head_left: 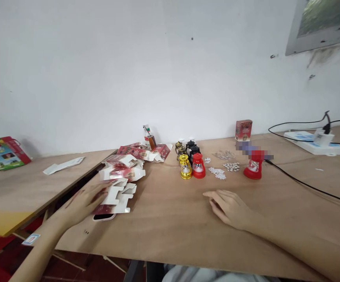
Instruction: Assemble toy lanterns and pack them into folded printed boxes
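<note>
At the left, my left hand [86, 201] is at the near end of a pile of unfolded cartons, its thumb and fingers closed at the edge of a red and white carton [117, 199]; part of the grip is hidden. My right hand [228, 207] rests on the bare wood with fingers loosely stretched and nothing in them. Beyond it stand small lanterns in a cluster: a gold lantern [185, 167], a red lantern [198, 166] and several dark ones [192, 150] behind. Another red lantern [254, 166] stands apart at the right, partly blurred.
White slips [217, 173], round button-like discs [231, 167] and small metallic pieces [224, 155] lie right of the lanterns. A closed red box [243, 130] and a bottle [150, 141] stand near the wall. A phone [103, 217] lies beneath the cartons. A power strip [311, 143] trails black cables.
</note>
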